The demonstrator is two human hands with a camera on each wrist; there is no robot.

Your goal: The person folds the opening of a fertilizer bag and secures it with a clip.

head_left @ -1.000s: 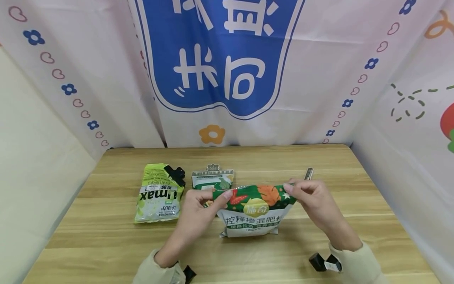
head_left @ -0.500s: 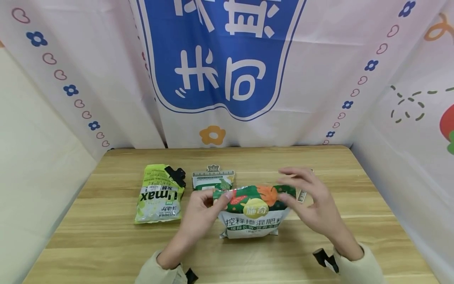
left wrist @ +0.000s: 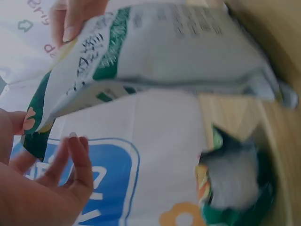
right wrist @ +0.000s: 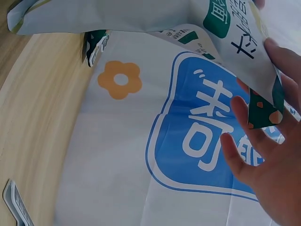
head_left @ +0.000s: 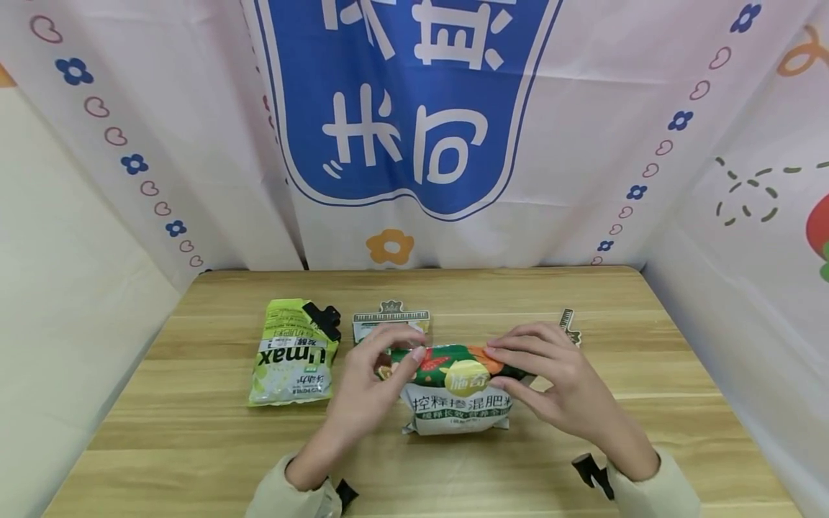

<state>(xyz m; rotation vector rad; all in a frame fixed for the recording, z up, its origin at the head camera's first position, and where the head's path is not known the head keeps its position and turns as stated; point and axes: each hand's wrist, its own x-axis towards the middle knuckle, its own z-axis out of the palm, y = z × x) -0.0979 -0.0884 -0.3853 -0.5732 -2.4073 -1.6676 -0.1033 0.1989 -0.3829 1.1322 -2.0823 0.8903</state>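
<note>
A white and green fertilizer bag (head_left: 456, 410) stands upright on the table, its printed green top folded over toward the front. My left hand (head_left: 372, 385) pinches the fold at the left end, with the thumb in front and the fingers behind. At the right end my right hand (head_left: 557, 374) grips the same fold, its thumb on the front and its fingers over the top. In the left wrist view a corner of the green flap (left wrist: 37, 141) hangs between thumb and fingers. A loose flat clip (head_left: 570, 327) with ruler-like marks lies beyond my right hand, partly hidden by it.
A lime-green bag (head_left: 291, 367) with a black clip (head_left: 322, 320) lies at the left. Behind the fertilizer bag is a smaller green and white bag (head_left: 369, 329), closed by a ruler-marked clip (head_left: 391, 314). A printed cloth (head_left: 583, 165) hangs past the table's (head_left: 194, 446) far edge.
My right hand has let go of the top right corner, shifted inward and taken hold of the fold again. The bag's top is folded lower; my left fingers have risen behind it.
</note>
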